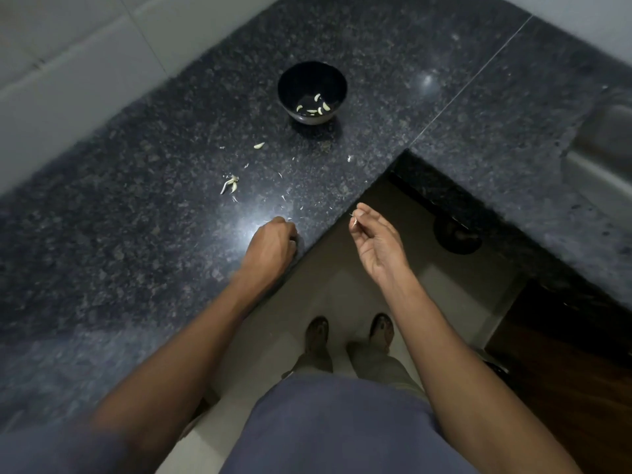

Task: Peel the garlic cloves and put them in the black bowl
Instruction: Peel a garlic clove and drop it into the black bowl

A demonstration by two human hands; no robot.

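pinching a thin pale sliver of garlic skin beyond the counter edge, the right hand risks littering the floor, while whatever is enclosed by the curled left fingers cannot be told.

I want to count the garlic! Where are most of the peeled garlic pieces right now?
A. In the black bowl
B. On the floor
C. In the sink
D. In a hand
A: several pale peeled cloves lie at the bottom of the black bowl on the counter.
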